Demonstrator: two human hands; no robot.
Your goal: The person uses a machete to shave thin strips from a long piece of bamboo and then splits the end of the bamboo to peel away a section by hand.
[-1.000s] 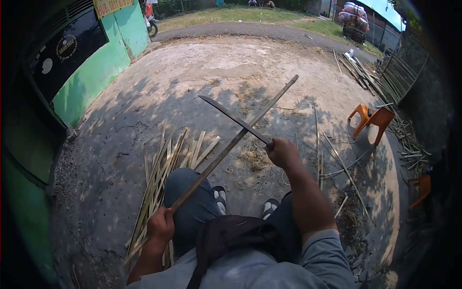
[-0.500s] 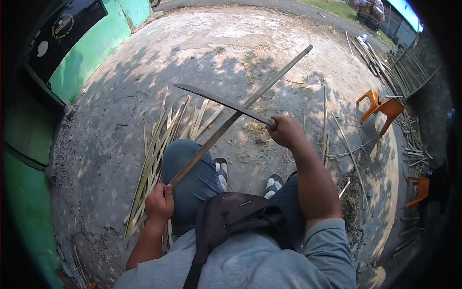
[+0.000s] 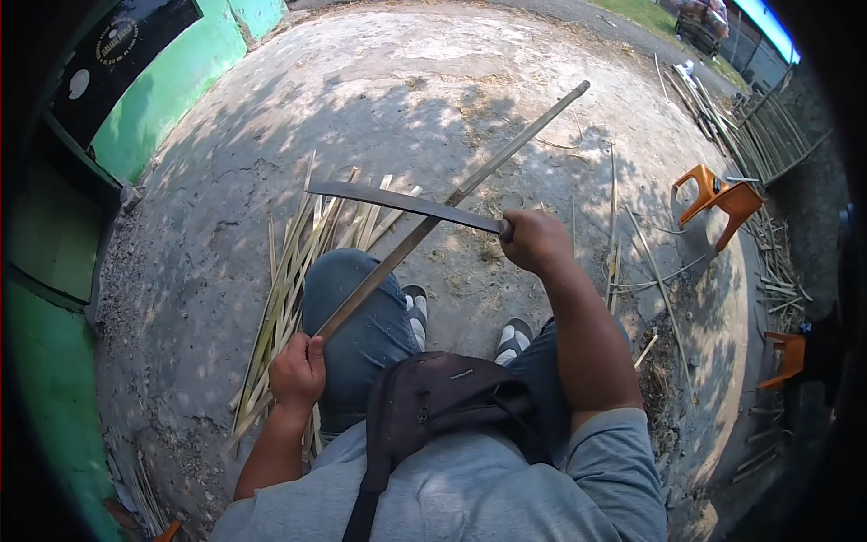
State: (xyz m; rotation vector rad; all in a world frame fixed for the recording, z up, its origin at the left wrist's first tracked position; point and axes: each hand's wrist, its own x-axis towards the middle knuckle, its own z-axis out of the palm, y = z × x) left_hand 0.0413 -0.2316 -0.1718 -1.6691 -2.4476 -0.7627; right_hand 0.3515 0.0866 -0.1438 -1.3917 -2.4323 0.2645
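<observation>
My left hand is closed round the near end of a long bamboo strip, which slants up and away to the right, passing over my left knee. In my right hand I grip the handle of a machete. Its long dark blade points left and crosses the strip near the strip's middle, seemingly against it. Split bamboo strips lie in a loose pile on the ground beside my left leg.
An orange plastic stool lies tipped over at the right. Bamboo poles and a slatted bamboo panel are at the far right. Thin strips lie on the concrete. A green wall stands at the left.
The machete blade has slid down the strip toward me, and its tip has dropped lower and to the left. My left hand keeps its hold on the strip, nearly still.
</observation>
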